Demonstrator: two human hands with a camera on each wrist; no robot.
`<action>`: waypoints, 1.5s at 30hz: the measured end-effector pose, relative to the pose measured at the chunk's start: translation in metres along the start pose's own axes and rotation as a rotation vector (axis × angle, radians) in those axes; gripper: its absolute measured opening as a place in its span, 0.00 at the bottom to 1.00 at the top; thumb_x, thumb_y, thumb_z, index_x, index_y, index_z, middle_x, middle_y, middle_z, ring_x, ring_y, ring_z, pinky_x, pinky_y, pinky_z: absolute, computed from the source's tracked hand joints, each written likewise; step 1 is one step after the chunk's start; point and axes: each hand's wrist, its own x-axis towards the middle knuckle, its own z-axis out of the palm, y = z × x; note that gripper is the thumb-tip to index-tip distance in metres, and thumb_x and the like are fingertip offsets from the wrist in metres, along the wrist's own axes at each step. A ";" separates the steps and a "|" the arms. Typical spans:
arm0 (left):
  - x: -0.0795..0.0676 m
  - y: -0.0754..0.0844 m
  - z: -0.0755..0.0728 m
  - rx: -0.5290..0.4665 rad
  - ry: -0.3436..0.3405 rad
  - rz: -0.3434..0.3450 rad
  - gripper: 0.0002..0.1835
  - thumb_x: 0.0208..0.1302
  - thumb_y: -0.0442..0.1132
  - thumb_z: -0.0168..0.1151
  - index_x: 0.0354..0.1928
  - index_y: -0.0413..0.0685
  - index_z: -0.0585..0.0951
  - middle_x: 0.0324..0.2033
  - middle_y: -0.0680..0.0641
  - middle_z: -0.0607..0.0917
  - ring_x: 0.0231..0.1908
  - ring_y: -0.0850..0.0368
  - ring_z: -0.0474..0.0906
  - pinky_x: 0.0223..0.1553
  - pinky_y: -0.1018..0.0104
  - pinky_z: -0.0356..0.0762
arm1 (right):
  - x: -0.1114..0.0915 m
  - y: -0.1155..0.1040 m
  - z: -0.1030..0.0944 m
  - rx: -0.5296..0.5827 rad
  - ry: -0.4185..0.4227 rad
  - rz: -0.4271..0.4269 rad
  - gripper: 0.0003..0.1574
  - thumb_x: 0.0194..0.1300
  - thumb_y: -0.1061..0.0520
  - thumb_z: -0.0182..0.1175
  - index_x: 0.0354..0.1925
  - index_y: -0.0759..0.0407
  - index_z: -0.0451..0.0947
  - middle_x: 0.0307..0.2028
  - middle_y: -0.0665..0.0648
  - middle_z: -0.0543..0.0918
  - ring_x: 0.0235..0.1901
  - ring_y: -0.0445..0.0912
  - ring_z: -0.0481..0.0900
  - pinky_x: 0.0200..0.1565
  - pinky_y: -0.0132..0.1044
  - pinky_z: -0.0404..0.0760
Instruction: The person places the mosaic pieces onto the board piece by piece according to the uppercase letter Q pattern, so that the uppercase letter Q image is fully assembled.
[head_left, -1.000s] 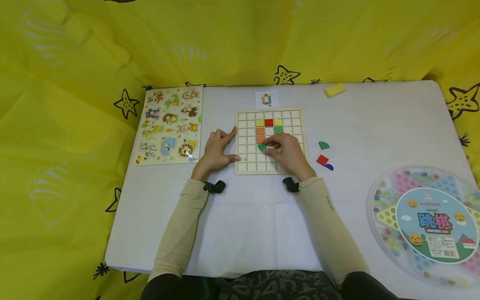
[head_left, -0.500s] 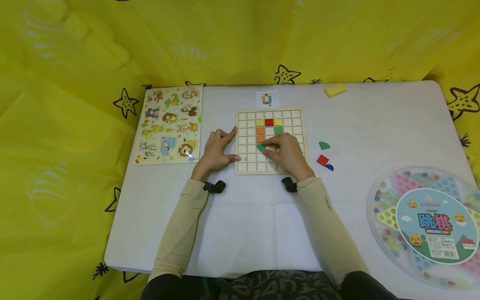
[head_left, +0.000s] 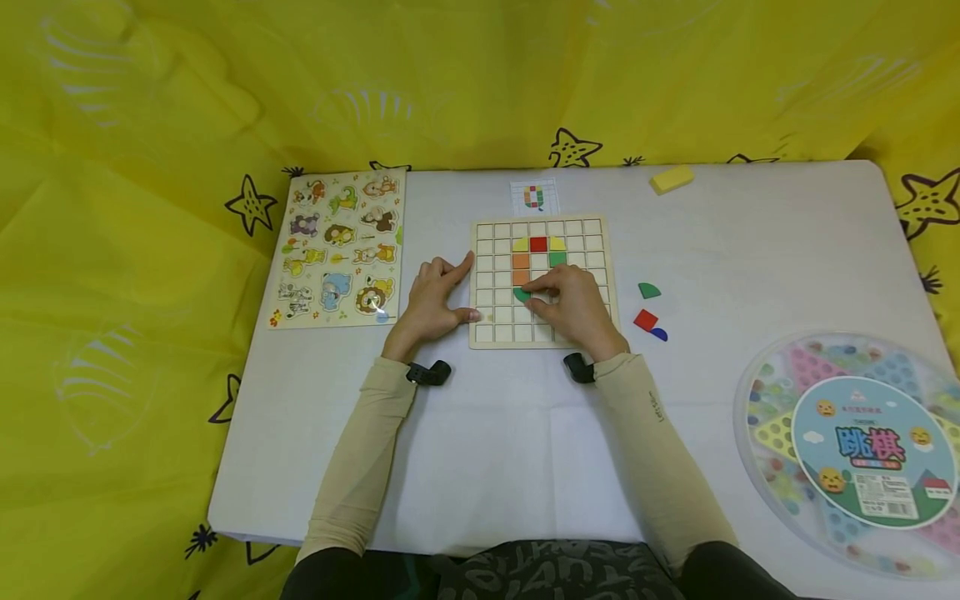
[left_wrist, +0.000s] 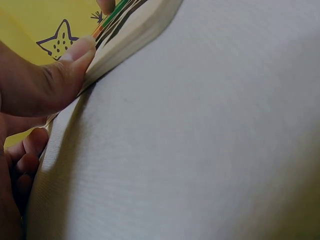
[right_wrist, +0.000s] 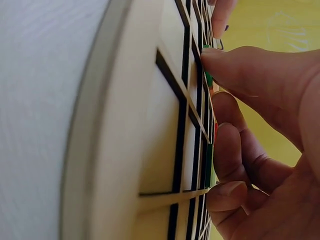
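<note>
A wooden grid board (head_left: 495, 333) lies on the table. Coloured pieces fill some cells: a red square (head_left: 537, 244), yellow quarter circles (head_left: 521, 245), orange squares (head_left: 521, 262) and a green square (head_left: 557, 259). My right hand (head_left: 581, 312) pinches a green quarter-circle piece (head_left: 521, 295) between thumb and index finger, at a cell below the orange squares. Part of that piece is hidden by the fingers. My left hand (head_left: 435, 304) rests at the board's left edge, thumb and index finger spread; in the left wrist view the thumb (left_wrist: 70, 75) presses on the rim.
Right of the board lie a green quarter circle (head_left: 648, 290), a red square (head_left: 645, 320) and a blue piece (head_left: 659, 334). A pattern card (head_left: 550, 198) sits behind it. Around stand an animal puzzle (head_left: 337, 250), a yellow block (head_left: 672, 179) and a round game box (head_left: 873, 450).
My right hand has shifted very slightly left with the green quarter-circle piece, then stayed in place. The left hand has not visibly moved.
</note>
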 end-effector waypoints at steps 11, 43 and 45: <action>0.000 0.002 0.000 -0.010 -0.005 -0.004 0.55 0.56 0.46 0.81 0.83 0.55 0.61 0.50 0.42 0.72 0.50 0.46 0.61 0.56 0.52 0.61 | -0.011 0.005 -0.017 0.003 0.048 0.031 0.15 0.65 0.61 0.74 0.50 0.62 0.91 0.47 0.63 0.89 0.48 0.57 0.80 0.51 0.49 0.74; -0.001 0.001 0.001 0.006 -0.007 -0.009 0.55 0.57 0.46 0.81 0.83 0.55 0.60 0.51 0.41 0.71 0.49 0.46 0.61 0.55 0.54 0.61 | -0.088 0.061 -0.091 -0.186 0.084 0.165 0.16 0.67 0.60 0.73 0.49 0.70 0.86 0.41 0.69 0.85 0.42 0.62 0.79 0.47 0.53 0.72; -0.002 0.001 0.001 0.007 -0.003 -0.006 0.55 0.57 0.46 0.81 0.83 0.55 0.60 0.51 0.41 0.72 0.49 0.46 0.61 0.55 0.53 0.61 | -0.088 0.062 -0.090 -0.180 0.080 0.171 0.16 0.67 0.61 0.73 0.49 0.70 0.85 0.41 0.68 0.85 0.41 0.60 0.78 0.45 0.49 0.72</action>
